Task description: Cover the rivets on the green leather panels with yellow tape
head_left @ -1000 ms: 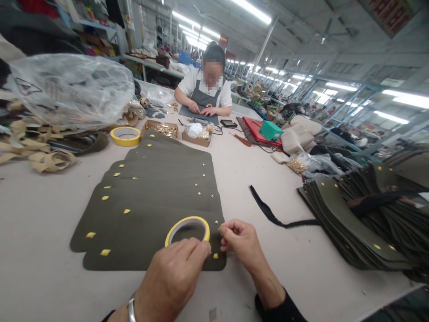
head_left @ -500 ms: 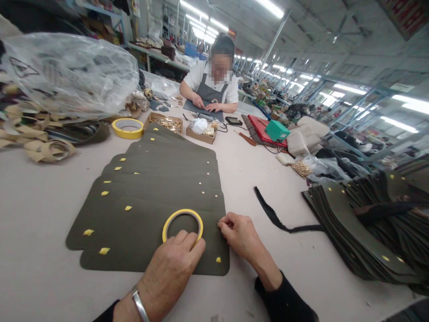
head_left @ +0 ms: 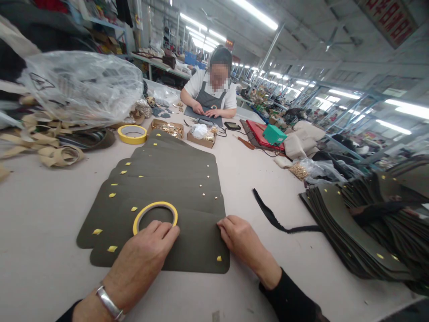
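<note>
A thin roll of yellow masking tape (head_left: 158,204) is in my left hand (head_left: 150,246), thumb and fingers closed on its near rim. It is held over the olive-green panels (head_left: 197,243), which overlap in a fanned stack on the table. At the right edge of the front panel, my right hand (head_left: 243,239) is closed in a pinch; whatever lies between its fingertips is hidden. Small metal studs (head_left: 216,198) show along the right side of the panels behind. Scraps of yellow tape (head_left: 112,248) stick to the left side, and another sits near the front right corner.
Behind the stack stand a wider tape roll (head_left: 132,140) and boxes of metal fittings (head_left: 201,141). A black strip (head_left: 271,214) and piled olive panels (head_left: 355,241) lie right. Plastic wrapping (head_left: 90,89) and tan strips (head_left: 62,154) are left. A co-worker (head_left: 214,96) sits opposite.
My left hand has moved left across the front panel with the tape roll. My right hand stays at the panel's right edge. The view has shifted slightly.
</note>
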Motion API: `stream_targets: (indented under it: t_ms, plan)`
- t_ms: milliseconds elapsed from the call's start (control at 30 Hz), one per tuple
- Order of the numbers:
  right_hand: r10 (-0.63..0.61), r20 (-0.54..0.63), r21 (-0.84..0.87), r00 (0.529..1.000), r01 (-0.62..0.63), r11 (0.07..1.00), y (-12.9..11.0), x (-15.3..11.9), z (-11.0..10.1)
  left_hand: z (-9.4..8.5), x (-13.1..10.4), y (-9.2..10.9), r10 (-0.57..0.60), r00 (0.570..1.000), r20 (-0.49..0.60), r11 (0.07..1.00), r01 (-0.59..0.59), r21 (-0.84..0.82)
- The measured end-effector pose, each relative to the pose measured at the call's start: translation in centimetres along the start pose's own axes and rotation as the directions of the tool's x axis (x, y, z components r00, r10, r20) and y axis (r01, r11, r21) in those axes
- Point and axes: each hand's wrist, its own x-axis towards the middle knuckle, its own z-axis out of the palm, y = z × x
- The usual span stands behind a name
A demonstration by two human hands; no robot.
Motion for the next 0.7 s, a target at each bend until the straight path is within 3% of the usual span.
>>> stream_targets:
  t_ms: [167, 267, 333, 433, 500, 567, 633, 700]
  plan:
    - [0.232, 0.096, 0.019, 0.968, -0.235, 0.972, -1.0, 1.9, -0.8, 0.0, -1.0, -1.3, 0.025, 0.998, -0.055, 0.999, -0.024, 0.032]
    - [0.253, 0.163, 0.058, 0.954, -0.265, 0.963, -1.8, 1.6, -1.4, 0.0, -2.0, -1.1, 0.047, 0.996, -0.081, 0.999, -0.047, 0.002]
    - [0.209, 0.191, 0.094, 0.959, -0.23, 0.969, -2.3, 0.8, -1.5, 0.2, -2.9, -1.1, 0.101, 0.976, -0.191, 0.992, -0.113, -0.053]
    - [0.187, 0.19, 0.107, 0.964, -0.21, 0.972, -3.0, -0.5, -1.5, 0.3, -3.9, -0.9, 0.142, 0.897, -0.418, 0.964, -0.221, -0.147]
    - [0.196, 0.12, 0.154, 0.973, -0.213, 0.965, -3.6, -1.0, -1.6, -0.1, -4.1, -0.4, 0.103, 0.873, -0.477, 0.952, -0.225, -0.206]
    - [0.167, -0.002, 0.306, 0.986, -0.158, 0.939, -4.6, -1.2, -1.7, -0.6, -4.0, 0.2, 0.055, 0.884, -0.465, 0.948, -0.192, -0.254]
    - [0.083, -0.145, 0.471, 0.986, -0.004, 0.882, -5.9, -1.2, -1.8, -1.0, -3.8, 0.9, 0.013, 0.898, -0.44, 0.947, -0.153, -0.284]
    - [-0.034, -0.253, 0.533, 0.967, 0.169, 0.829, -7.2, -1.2, -1.8, -1.1, -3.8, 1.4, -0.014, 0.896, -0.443, 0.945, -0.133, -0.298]
